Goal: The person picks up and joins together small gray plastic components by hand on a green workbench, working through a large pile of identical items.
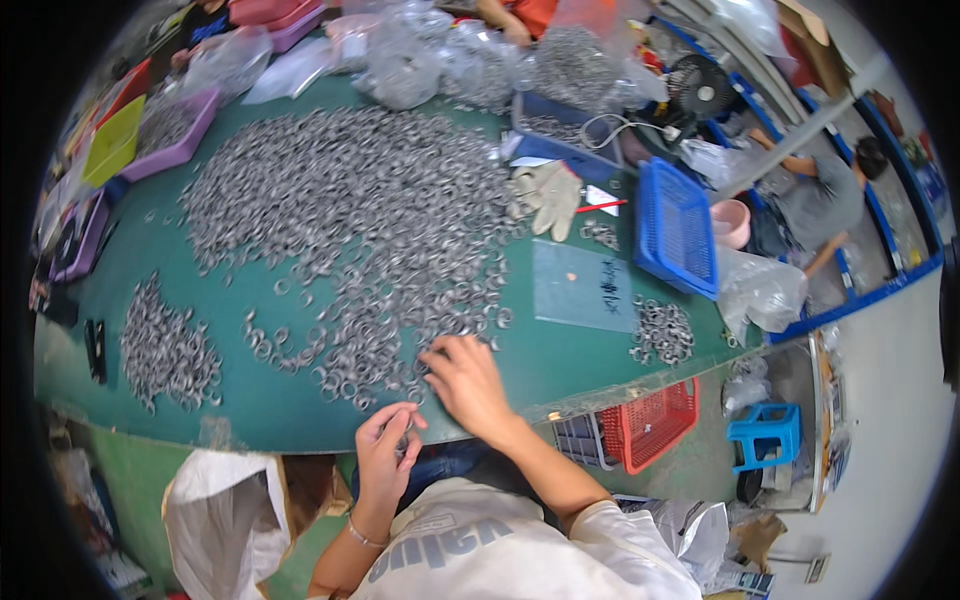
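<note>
A wide heap of small grey metal rings (pixel 350 190) covers much of the green table (pixel 250 420). My left hand (pixel 388 450) is raised at the table's near edge, its fingers curled round what looks like a grey metal ring, partly hidden by the fingers. To the right of it, my right hand (pixel 467 385) reaches palm down over the near end of the heap. Its fingers are apart, and the fingertips touch or hover just over the loose rings there. Nothing shows in its grasp.
Smaller ring piles lie at left (pixel 168 345) and right (pixel 662 332). A clear plastic sheet (pixel 585 285), a work glove (pixel 550 195) and a blue basket (pixel 677 230) are on the right. An open white sack (pixel 225 510) stands below the near edge. Other people work beyond.
</note>
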{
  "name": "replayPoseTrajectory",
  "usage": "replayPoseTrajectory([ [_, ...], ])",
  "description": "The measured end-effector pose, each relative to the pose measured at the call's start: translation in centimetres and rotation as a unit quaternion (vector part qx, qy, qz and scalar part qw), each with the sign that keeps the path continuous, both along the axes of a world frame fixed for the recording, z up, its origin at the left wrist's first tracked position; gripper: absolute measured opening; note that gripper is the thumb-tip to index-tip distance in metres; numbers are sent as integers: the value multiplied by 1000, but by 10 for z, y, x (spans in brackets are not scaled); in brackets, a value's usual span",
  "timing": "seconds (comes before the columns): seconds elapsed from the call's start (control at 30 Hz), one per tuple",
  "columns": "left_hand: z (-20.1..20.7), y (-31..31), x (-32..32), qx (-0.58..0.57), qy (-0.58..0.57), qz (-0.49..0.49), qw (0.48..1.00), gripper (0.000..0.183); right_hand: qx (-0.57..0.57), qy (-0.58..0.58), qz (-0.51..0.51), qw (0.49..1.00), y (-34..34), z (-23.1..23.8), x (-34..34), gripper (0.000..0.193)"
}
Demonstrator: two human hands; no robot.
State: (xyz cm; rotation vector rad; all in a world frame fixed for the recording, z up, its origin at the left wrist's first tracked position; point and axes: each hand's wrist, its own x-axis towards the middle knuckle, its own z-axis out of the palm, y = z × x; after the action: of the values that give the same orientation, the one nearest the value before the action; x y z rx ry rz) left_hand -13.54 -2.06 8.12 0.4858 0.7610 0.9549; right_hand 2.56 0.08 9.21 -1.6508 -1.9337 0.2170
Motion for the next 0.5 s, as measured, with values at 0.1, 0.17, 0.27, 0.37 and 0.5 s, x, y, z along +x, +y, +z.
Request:
replayPoseTrajectory([
  [0.1, -1, 1, 9, -25, -21, 8, 999, 17, 30, 10, -12, 999, -1, -11, 7, 16],
  [0.17, -5, 1, 12, -24, -11, 8, 1000, 16, 59, 37, -31, 997, -2, -6, 12, 13],
  [0.27, -14, 0, 8, -5, -13, 19, 1000, 17, 67, 229, -22, 971, -7, -6, 4, 6],
  [0.37, -9, -2, 7, 15, -1, 59, 998, 20, -214, 538, -18, 815, -20, -17, -12, 13],
  [0.5, 0, 0, 7, 34, 80, 15, 996, 19, -262, 625, 11, 735, -35, -21, -21, 17],
])
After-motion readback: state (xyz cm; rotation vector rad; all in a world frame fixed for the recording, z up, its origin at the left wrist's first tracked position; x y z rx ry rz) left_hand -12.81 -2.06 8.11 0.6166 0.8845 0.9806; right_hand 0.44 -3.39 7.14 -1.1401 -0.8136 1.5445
